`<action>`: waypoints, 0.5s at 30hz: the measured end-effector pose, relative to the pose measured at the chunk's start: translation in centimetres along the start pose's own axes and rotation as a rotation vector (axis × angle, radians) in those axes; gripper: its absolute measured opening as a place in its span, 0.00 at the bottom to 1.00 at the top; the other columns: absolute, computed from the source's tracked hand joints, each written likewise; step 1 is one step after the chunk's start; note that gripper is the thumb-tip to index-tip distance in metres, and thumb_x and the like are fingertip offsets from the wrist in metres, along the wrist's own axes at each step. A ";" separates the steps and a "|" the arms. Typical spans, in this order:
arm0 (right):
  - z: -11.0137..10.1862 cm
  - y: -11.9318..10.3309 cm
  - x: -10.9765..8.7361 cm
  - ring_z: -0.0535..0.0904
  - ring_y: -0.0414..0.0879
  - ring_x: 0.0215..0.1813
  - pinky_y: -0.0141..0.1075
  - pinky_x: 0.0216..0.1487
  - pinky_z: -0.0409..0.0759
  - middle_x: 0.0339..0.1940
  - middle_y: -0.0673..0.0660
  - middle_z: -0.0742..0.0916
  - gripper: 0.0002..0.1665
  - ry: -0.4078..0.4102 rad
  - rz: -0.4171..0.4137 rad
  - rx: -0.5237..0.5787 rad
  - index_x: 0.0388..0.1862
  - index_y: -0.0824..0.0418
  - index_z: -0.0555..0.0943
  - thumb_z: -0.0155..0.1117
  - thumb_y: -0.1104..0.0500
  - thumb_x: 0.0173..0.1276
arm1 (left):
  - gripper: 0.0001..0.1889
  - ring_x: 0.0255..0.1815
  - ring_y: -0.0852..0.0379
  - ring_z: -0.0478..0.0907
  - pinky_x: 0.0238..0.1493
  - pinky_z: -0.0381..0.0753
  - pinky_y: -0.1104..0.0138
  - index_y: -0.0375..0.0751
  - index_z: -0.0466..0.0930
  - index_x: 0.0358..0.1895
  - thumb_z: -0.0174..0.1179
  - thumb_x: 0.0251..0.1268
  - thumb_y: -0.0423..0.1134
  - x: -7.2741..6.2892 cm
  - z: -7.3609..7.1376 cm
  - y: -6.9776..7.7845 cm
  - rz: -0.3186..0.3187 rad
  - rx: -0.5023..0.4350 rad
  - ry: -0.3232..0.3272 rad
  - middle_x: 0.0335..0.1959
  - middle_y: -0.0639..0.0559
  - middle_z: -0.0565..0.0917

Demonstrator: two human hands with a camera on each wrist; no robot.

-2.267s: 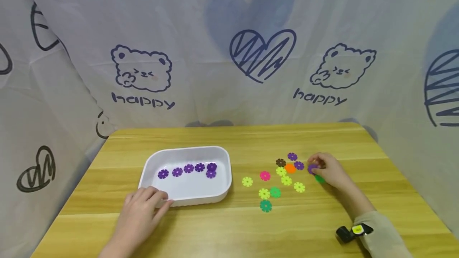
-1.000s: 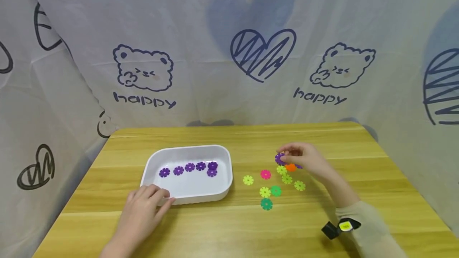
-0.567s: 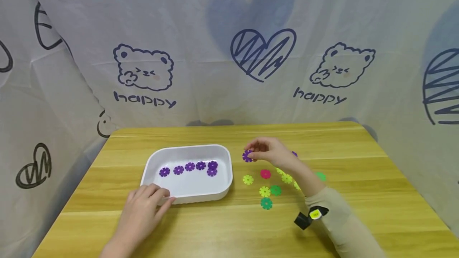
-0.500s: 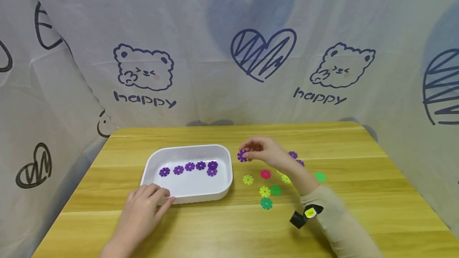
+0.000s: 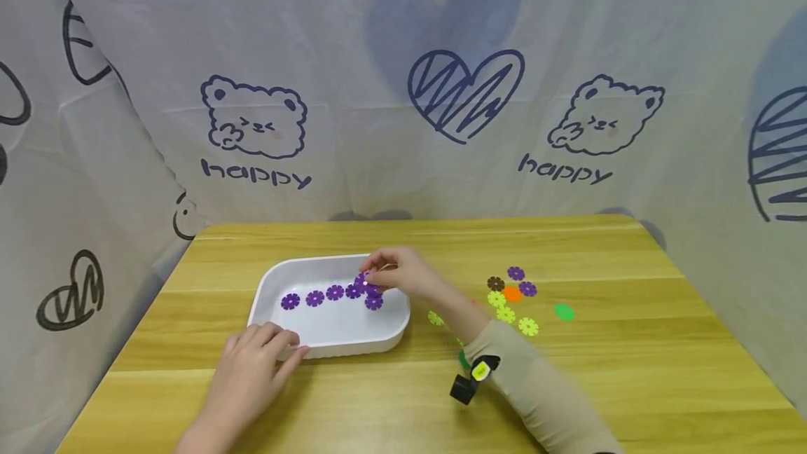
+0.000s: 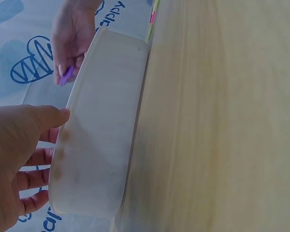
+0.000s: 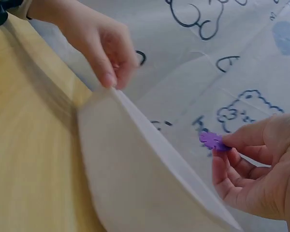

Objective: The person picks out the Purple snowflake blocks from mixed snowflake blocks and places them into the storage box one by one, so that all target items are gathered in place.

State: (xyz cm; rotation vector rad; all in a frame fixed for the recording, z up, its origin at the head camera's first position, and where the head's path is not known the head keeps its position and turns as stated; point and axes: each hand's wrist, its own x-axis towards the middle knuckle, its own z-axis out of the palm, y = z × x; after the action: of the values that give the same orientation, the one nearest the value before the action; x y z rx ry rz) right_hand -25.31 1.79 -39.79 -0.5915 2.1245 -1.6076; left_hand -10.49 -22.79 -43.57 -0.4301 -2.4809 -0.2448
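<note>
My right hand [image 5: 406,273] pinches a purple snowflake disc [image 7: 211,140] between thumb and fingers, above the right part of the white plastic tray [image 5: 318,326]. Notches show round the edge of this disc. Several more purple discs [image 5: 335,292] lie in the tray, in a row with a few crowded at its right end. That crowded end is partly covered by the held disc and fingers in the head view. At the tray's near left corner, my left hand [image 5: 246,363] grips the rim, the thumb [image 6: 55,117] at the outer wall and the other fingers over the edge.
Loose discs lie right of the tray: purple ones [image 5: 527,289], a brown one [image 5: 495,284], an orange one [image 5: 513,293], several yellow ones [image 5: 506,314] and a green one [image 5: 564,312]. My right forearm covers some others. A printed cloth [image 5: 353,153] hangs behind the table [image 5: 630,370].
My right hand has picked up the purple disc from the table's right side and carried it left, over the tray. My left hand has stayed at the tray's corner.
</note>
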 end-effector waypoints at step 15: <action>7.3 0.5 3.0 0.76 0.39 0.31 0.30 0.34 0.77 0.31 0.52 0.85 0.08 0.066 0.031 0.094 0.42 0.61 0.84 0.67 0.63 0.63 | 0.09 0.37 0.54 0.78 0.40 0.73 0.56 0.50 0.82 0.32 0.70 0.52 0.47 0.1 -0.2 0.0 -0.021 0.005 -0.033 0.32 0.57 0.81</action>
State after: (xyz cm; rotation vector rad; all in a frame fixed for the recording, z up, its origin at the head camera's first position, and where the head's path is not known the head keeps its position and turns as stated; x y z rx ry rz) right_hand -23.72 -5.54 -42.36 -0.4791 2.0803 -1.7214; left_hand -10.46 -22.81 -43.39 -0.4089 -2.5186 -0.2413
